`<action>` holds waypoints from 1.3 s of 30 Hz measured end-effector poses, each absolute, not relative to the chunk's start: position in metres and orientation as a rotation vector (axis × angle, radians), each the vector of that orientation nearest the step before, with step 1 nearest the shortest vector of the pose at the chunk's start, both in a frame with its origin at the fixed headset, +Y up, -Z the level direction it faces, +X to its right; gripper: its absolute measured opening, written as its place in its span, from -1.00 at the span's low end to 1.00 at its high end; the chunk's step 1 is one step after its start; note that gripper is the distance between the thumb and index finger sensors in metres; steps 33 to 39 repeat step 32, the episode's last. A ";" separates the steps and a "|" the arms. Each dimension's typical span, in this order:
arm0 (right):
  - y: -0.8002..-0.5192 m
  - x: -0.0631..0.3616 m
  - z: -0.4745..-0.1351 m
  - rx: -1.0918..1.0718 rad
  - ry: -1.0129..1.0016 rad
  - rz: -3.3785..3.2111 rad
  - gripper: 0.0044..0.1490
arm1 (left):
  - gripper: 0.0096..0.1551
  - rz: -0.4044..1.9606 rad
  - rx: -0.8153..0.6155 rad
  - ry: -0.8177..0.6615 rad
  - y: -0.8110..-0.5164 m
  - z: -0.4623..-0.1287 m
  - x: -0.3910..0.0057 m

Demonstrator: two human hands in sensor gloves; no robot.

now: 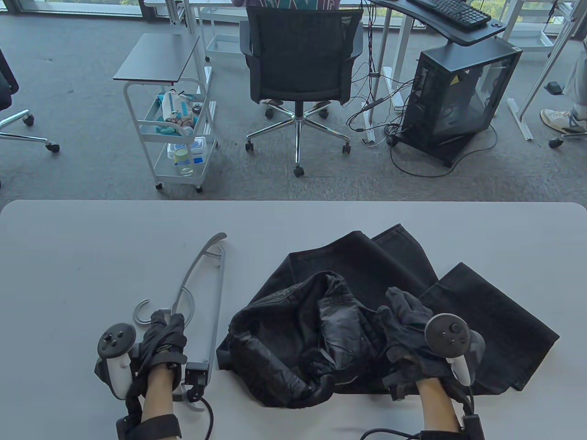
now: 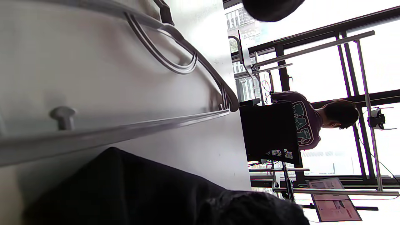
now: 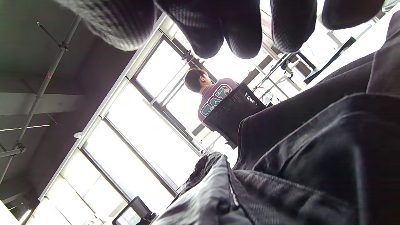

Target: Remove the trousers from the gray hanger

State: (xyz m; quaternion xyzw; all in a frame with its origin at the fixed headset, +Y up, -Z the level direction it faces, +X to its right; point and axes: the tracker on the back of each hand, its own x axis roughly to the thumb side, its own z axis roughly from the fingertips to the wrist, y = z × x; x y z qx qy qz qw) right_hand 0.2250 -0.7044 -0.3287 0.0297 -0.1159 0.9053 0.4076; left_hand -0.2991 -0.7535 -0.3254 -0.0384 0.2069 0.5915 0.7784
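A gray hanger (image 1: 208, 293) lies flat on the white table (image 1: 69, 256), left of a crumpled pair of black trousers (image 1: 367, 316), the two lying apart with bare tabletop between them. The trousers sit in a heap near the table's front edge, their legs fanned out toward the right and rear. The left hand (image 1: 160, 341), gloved in black with a tracker strapped to its back, rests over the hanger at the base of its hook (image 1: 142, 311), fingers curled down around the neck; from the table view it appears to hold the hanger, though the grip itself is hidden beneath the hand. In the left wrist view the hanger's curved arm (image 2: 187, 43) and straight bar run across the tabletop, with dark cloth at the bottom of the frame. The right hand (image 1: 412, 330) lies on top of the trousers, fingers spread loosely over the cloth; the right wrist view shows its fingertips (image 3: 240, 28) hanging above the folds of dark fabric, not pinching it. Behind the table, a person sits in a black office chair (image 1: 300, 55) facing away.
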 end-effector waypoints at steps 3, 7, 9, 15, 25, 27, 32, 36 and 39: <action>-0.700 0.223 -0.328 0.093 -0.308 2.308 -0.10 | -0.06 1.167 -0.023 0.369 -0.737 -0.325 -0.290; -0.692 0.210 -0.325 0.172 -0.318 2.405 -0.09 | -0.06 0.885 0.159 0.258 -0.706 -0.318 -0.272; -0.689 0.203 -0.324 0.216 -0.323 2.448 -0.08 | -0.06 0.778 0.215 0.196 -0.695 -0.313 -0.264; -0.687 0.175 -0.319 0.375 -0.264 2.552 -0.05 | -0.05 0.669 0.249 0.011 -0.681 -0.300 -0.233; -0.698 0.144 -0.311 0.502 -0.034 2.596 0.02 | -0.01 0.533 0.025 -0.198 -0.702 -0.304 -0.180; -0.700 0.143 -0.311 0.492 -0.021 2.596 0.01 | -0.02 0.496 0.003 -0.215 -0.705 -0.304 -0.174; -0.701 0.144 -0.312 0.477 -0.017 2.593 0.00 | -0.02 0.480 -0.002 -0.221 -0.708 -0.303 -0.169; -0.701 0.144 -0.312 0.477 -0.017 2.593 0.00 | -0.02 0.480 -0.002 -0.221 -0.708 -0.303 -0.169; -0.701 0.144 -0.312 0.477 -0.017 2.593 0.00 | -0.02 0.480 -0.002 -0.221 -0.708 -0.303 -0.169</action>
